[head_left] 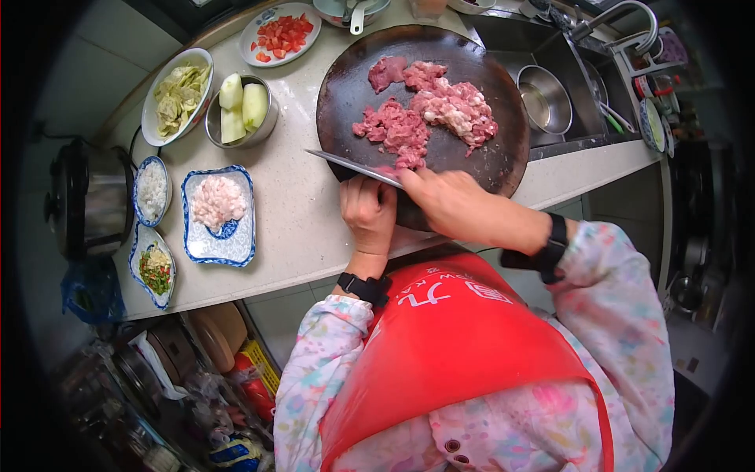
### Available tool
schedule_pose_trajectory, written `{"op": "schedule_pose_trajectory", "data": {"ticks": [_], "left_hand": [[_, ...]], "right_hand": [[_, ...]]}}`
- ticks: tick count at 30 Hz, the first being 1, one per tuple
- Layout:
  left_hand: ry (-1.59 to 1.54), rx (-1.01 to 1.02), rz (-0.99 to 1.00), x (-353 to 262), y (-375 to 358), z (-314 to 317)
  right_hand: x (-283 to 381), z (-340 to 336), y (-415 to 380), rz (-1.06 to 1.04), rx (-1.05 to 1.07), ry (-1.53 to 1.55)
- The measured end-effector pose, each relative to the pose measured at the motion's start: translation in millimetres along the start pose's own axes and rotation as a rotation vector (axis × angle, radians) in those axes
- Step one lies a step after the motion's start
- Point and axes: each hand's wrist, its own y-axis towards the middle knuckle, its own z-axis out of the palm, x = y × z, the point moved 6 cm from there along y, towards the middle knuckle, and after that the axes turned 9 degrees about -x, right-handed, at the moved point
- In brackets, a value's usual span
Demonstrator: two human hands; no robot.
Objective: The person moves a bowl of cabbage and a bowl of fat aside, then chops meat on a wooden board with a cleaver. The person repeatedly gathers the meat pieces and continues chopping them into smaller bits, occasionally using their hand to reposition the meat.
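My right hand (444,200) is wrapped round the handle of a kitchen knife (346,164), whose blade points left over the near-left rim of a round dark chopping board (346,94). Below the blade, my left hand (367,208) is curled closed close against the knife; whatever its fingers hold, if anything, is hidden. On the board lie a heap of chopped red meat (397,134), a paler pile of meat with fatty bits (456,110) and a small separate lump of meat (387,73). The chopped red meat reaches down near the blade and my right hand.
Left on the counter are a patterned dish of pale minced pieces (219,203), a metal bowl of peeled vegetable chunks (271,118), a bowl of sliced vegetable (179,98) and a plate of diced red pieces (281,38). A sink (503,47) with a metal pot (544,100) is right.
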Motion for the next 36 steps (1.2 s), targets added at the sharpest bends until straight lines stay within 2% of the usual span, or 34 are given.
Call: {"op": "schedule_pose_trajectory", "data": {"ticks": [3, 6, 8, 18, 22, 25, 26, 29, 32, 33, 36], "left_hand": [[-0.044, -0.069, 0.024, -2.5, 1.3, -3.6], [-0.082, -0.098, -0.035, -2.4, 3.6, -7.9], [-0.096, -0.09, -0.031, -0.8, 4.6, -8.5], [-0.058, -0.078, -0.075, 5.7, -1.3, -3.7], [-0.053, -0.091, -0.041, 5.3, -0.2, -4.9], [-0.045, -0.049, -0.036, 5.3, -0.5, -5.5], [-0.047, -0.052, -0.027, 4.2, 0.2, -7.8], [-0.088, -0.049, -0.061, 0.7, 2.5, -9.9], [-0.104, -0.073, -0.103, 4.3, 1.5, -8.4], [-0.106, -0.072, -0.105, 5.6, -0.1, -8.1], [-0.032, -0.009, -0.141, 10.9, -2.9, -4.1]], "right_hand": [[6.8, 1.6, 28.2, -0.006, -0.05, 0.054], [-20.5, -6.4, 21.5, 0.114, -0.124, 0.116], [-22.0, -9.6, 6.9, 0.085, -0.174, 0.091], [-6.3, -5.0, -39.9, 0.038, 0.045, -0.054], [6.6, 6.2, 0.0, 0.034, 0.062, -0.033], [17.3, 9.2, 21.0, -0.068, -0.139, -0.022], [11.5, 6.7, 22.4, -0.069, -0.148, -0.025], [-9.0, -3.9, 13.6, 0.055, -0.131, -0.008], [-2.7, -10.8, -10.2, 0.081, -0.007, -0.033], [2.7, -15.2, -18.4, 0.013, -0.03, -0.021], [-3.4, -6.6, -33.5, 0.05, 0.047, -0.075]]}}
